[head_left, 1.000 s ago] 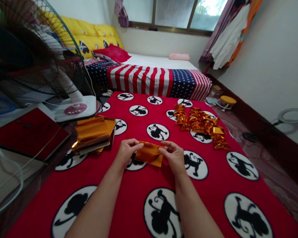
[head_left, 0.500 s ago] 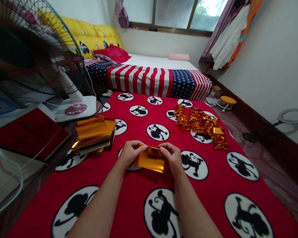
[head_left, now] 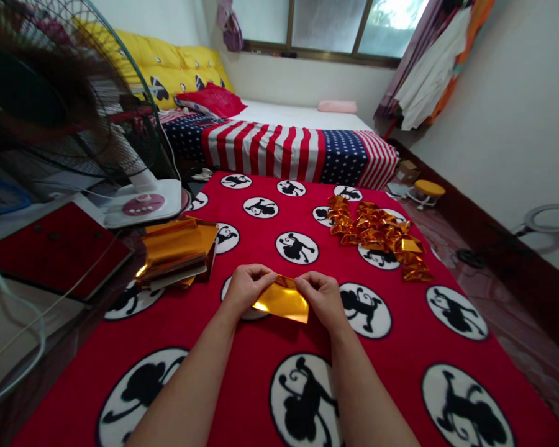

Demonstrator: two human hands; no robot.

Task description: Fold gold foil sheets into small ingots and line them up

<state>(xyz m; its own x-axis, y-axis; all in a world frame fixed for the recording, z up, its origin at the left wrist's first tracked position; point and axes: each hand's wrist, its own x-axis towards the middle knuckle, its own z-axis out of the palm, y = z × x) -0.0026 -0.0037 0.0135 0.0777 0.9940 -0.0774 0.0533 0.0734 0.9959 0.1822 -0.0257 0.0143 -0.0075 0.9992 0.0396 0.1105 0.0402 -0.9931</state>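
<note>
A shiny gold foil paper sheet (head_left: pixel 282 302) is stretched between my two hands, over the red cloth with monkey prints (head_left: pixel 261 385). My left hand (head_left: pixel 248 287) pinches its upper left corner between thumb and fingers. At the upper right corner, my right hand (head_left: pixel 322 297) grips it the same way. The sheet's top edge looks bent over, and its lower part hangs toward me. A stack of gold foil sheets (head_left: pixel 174 248) lies to the left. Folded gold foil pieces (head_left: pixel 377 231) sit in rows at the far right of the cloth.
An electric fan (head_left: pixel 144 198) stands at the left beside a dark red board (head_left: pixel 56 245). Beyond the cloth is a bed with a striped, starred cover (head_left: pixel 270 149). A yellow-topped stool (head_left: pixel 428 188) and a ring-shaped stand (head_left: pixel 549 218) are on the right.
My right hand has shifted slightly lower, and the fold along the sheet's top edge looks flatter. More light now glints off the foil. Both hands keep their hold.
</note>
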